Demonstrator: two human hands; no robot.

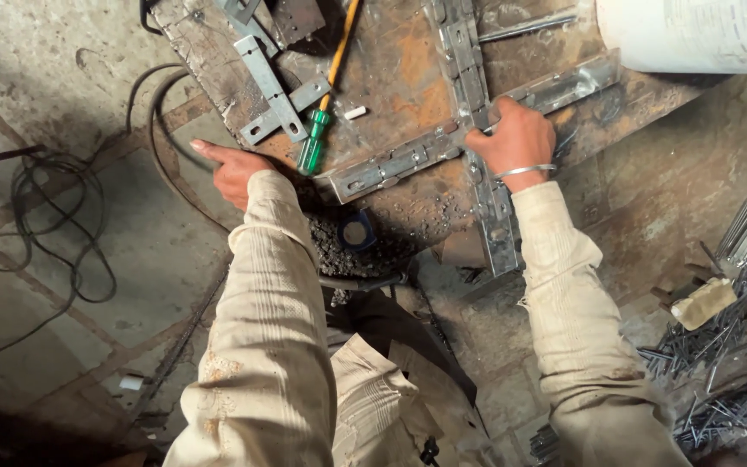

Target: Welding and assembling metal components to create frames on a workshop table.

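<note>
Overhead, right hand pressed flat on crossed metal strips, left hand spread, holding nothing, near green-handled screwdriver, white cylinder top right.

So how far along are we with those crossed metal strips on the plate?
Done: two strips lie crossed on the rusty plate. In hand: the right hand presses on the crossing; the left hand is off the plate edge, empty, near the green screwdriver. Left: I cannot tell whether the crossing is joined. A smaller crossed pair lies apart.

The right hand's fingertips hide the crossing of the two metal strips. Beyond them, the white roll runs off the top edge.
</note>
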